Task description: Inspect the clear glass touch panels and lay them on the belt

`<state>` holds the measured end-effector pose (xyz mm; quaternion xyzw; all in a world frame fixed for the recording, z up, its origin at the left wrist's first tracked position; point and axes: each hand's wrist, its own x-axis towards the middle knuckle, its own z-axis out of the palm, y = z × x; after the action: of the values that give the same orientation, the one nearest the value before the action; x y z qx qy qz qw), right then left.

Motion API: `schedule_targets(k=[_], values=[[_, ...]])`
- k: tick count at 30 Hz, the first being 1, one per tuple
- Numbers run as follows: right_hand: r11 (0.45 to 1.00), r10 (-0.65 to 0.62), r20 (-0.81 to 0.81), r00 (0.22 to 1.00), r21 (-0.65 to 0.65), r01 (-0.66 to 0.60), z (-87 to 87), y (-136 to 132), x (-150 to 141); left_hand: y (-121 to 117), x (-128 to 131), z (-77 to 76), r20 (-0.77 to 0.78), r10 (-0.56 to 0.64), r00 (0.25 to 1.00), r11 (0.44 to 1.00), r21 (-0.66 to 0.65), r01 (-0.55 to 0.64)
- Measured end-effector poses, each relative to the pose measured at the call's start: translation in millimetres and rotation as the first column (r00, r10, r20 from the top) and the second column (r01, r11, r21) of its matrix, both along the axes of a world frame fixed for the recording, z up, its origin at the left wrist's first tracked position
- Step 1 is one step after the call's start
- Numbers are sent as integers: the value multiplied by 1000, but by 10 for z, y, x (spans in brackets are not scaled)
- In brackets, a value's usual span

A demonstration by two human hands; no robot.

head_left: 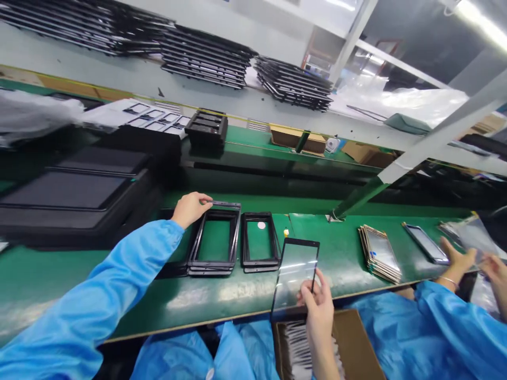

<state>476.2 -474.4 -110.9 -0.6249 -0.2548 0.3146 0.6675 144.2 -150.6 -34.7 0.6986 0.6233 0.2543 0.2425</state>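
Note:
My left hand (pixel 191 209) pinches the top edge of a thin black rectangular frame (pixel 236 232), the uppermost on a stack on the green bench. Beside it to the right lies a second stack of black frames (pixel 273 237). In my right hand (pixel 319 306) is a clear glass panel with a black border (pixel 297 264), held tilted by its lower right edge, thumb in front and fingers showing through the glass behind. The panel hangs over the bench's front edge, above an open cardboard box (pixel 356 338) with rows of thin pieces inside.
Black foam blocks with dark panels (pixel 67 190) stand at the left. To the right are stacked glass panels (pixel 382 253) and a single framed panel (pixel 425 243). A co-worker's hands (pixel 455 261) handle a clear sheet there. A slanted post (pixel 356 198) rises from the bench; black frames (pixel 206 55) fill the shelf.

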Motion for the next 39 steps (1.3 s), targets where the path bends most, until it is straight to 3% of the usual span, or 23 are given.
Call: schedule_targets(k=[5,9,12,17,21,26,32,39], values=[[997,74,-62,995,14,-74,2,224,-373,-57,11,54,140,29,990,999,-27,-26],[989,147,-85,985,23,-145,67,308,-466,-212,-25,237,361,-32,932,984,-155,94],[989,148,-134,980,44,-144,185,349,-519,-501,-43,435,510,-77,857,965,-177,192],[979,203,-193,960,73,-192,425,343,-659,-1184,90,617,763,-79,641,950,-136,280],[966,260,-201,945,37,-258,530,286,-757,-1549,261,603,776,-154,611,974,17,224],[956,289,-233,929,25,-291,520,244,-783,-1653,339,531,763,-236,602,968,127,218],[952,296,-273,915,4,-307,543,232,-755,-1692,361,453,765,-248,594,966,146,215],[957,281,-221,934,-6,-290,605,213,-803,-1735,416,506,764,-202,613,974,92,208]])
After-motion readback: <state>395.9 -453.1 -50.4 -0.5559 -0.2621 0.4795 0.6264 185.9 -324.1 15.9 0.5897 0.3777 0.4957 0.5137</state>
